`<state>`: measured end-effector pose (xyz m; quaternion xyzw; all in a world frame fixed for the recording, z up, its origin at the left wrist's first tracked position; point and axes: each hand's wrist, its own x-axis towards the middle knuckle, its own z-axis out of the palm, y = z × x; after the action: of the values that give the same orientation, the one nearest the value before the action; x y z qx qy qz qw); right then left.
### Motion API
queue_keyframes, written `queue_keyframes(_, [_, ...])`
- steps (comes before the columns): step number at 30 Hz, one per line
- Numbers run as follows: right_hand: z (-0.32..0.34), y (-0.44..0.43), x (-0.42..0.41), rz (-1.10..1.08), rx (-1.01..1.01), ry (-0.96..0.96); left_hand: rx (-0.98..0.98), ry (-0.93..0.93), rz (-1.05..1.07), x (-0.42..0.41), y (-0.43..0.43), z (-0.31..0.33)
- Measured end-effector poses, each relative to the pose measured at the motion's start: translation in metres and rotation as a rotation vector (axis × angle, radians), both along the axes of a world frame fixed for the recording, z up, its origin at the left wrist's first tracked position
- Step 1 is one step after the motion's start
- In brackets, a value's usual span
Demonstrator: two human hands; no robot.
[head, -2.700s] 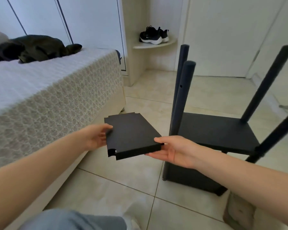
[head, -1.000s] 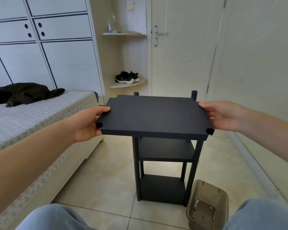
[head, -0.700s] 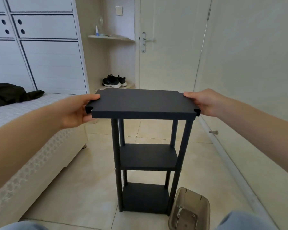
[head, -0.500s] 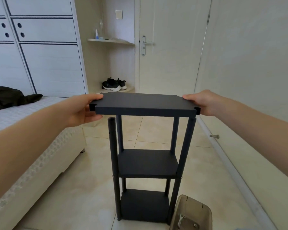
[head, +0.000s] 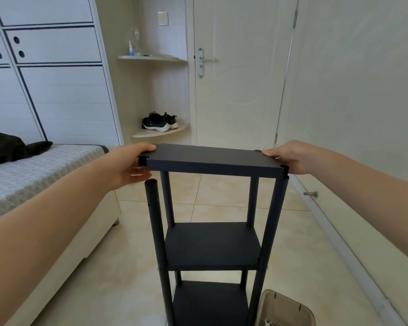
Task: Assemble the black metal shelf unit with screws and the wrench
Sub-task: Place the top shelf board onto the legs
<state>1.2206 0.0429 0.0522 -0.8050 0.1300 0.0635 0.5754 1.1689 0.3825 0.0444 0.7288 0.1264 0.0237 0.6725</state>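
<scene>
Below both grips, nearest to the viewer, a brownish plastic tray [head: 285, 309] is sitting on the floor, just beside the near right post [head: 273, 222] of the black shelf unit [head: 212, 265]. The bottom shelf [head: 210, 304] and the middle shelf [head: 212, 243] are sitting between the four posts.

The left grip [head: 132, 165] is holding the left edge of the top panel [head: 212, 158], thumb on top and fingers underneath. The right grip [head: 290, 158] is clasping the right edge, its fingers lying over the top. The panel is hanging almost level between the two grips, over the posts. Under the right grip the corner notch is meeting the near right post. Under the left grip the near left post [head: 154, 208] is standing free, its top just below the panel and outside the notch.

To the left of the left grip, a bed [head: 45, 175] is carrying a dark garment [head: 7, 147]. Beyond both grips, black shoes [head: 159, 122] are resting on a corner shelf beside a white door [head: 236, 90].
</scene>
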Motion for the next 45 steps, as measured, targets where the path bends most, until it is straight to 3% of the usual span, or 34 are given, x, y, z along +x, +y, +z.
queue_keyframes(27, [-0.017,-0.003,0.041,-0.027,-0.059,-0.016,-0.073,0.085,-0.006,0.012,-0.011,-0.032])
queue_keyframes(33, [-0.025,-0.002,0.041,-0.068,-0.024,-0.018,-0.172,0.08,-0.001,0.01,-0.017,-0.036])
queue_keyframes(45, [-0.03,-0.005,0.038,-0.091,0.052,-0.04,-0.132,0.091,-0.014,0.009,-0.017,-0.034])
